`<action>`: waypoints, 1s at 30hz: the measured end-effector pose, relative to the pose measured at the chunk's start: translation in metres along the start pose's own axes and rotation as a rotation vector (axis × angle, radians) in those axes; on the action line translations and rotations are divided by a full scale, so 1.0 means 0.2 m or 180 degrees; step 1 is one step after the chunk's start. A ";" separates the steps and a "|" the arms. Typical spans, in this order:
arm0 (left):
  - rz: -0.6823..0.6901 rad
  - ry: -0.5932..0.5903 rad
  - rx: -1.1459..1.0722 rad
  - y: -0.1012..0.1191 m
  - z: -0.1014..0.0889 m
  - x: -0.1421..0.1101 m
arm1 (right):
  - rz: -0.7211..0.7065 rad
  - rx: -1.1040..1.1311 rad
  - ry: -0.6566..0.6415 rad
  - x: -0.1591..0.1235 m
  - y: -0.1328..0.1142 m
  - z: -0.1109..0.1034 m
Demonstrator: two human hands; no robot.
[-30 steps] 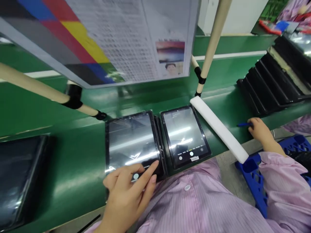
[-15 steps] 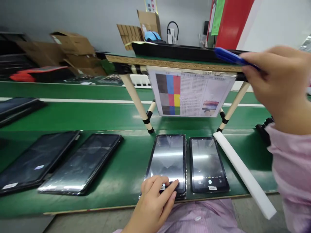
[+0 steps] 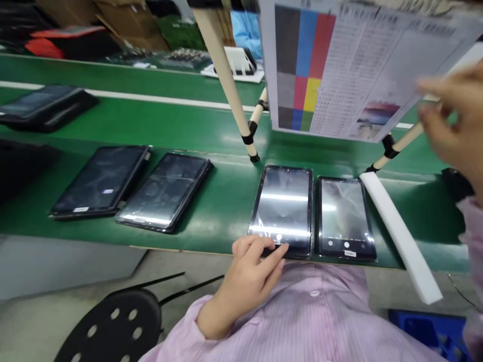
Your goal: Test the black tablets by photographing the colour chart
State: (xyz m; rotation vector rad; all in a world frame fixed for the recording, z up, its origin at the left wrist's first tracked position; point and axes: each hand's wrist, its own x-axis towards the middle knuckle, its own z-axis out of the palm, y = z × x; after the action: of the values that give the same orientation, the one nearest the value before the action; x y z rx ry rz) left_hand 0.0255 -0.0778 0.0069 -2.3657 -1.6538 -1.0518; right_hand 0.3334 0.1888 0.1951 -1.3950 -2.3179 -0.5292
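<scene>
My left hand (image 3: 252, 271) rests at the lower edge of a tablet (image 3: 283, 201) with a lit screen, its fingertips touching the glass near the bottom. Its fingers are partly spread and hold nothing. Just right of that tablet lies a second lit tablet (image 3: 345, 216), showing a camera-like screen and a small white label. My right hand (image 3: 453, 120) is raised at the right, beside a hanging printed sheet (image 3: 339, 70) with colour blocks. It is blurred, but thumb and index finger look apart, and no pen shows in it.
A white foam strip (image 3: 402, 236) slants over the bench edge at right. Pale tube legs (image 3: 222, 65) hold up the stand. Two dark tablets (image 3: 101, 181) lie on the green bench (image 3: 211, 216) at left, with more devices (image 3: 45, 105) behind. A black stool (image 3: 116, 322) stands below.
The view has tilted downward and shifted left. My right hand held a blue pen at the stand's top board; now no pen is visible in it. My left hand stays on the tablet.
</scene>
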 end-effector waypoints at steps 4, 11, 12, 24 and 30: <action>-0.0126 -0.0122 0.0174 -0.07 0.00 -0.02 | 0.0580 0.0182 -0.1001 -0.71 0.22 0.37; 0.0043 -0.0816 0.0085 -0.13 0.02 0.02 | 0.1040 0.0642 -0.0057 -1.32 -0.09 0.47; 0.0097 -0.0816 0.0105 -0.13 0.03 0.03 | 0.0884 0.0899 -0.0040 -1.31 -0.19 0.44; -0.0772 -0.0451 0.0121 -0.29 0.02 -0.08 | 0.0597 0.1331 0.0172 -1.33 -0.40 0.43; -0.1840 -0.1307 -0.0786 -0.53 0.02 -0.15 | 0.0731 0.1102 0.0119 -1.46 -0.39 0.47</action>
State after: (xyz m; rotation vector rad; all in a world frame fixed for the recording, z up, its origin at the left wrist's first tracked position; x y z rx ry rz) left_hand -0.0685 -0.0553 -0.0474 -2.4292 -2.6069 -0.9103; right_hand 0.3778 -0.0165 -0.0425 -1.4365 -2.0602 -0.0791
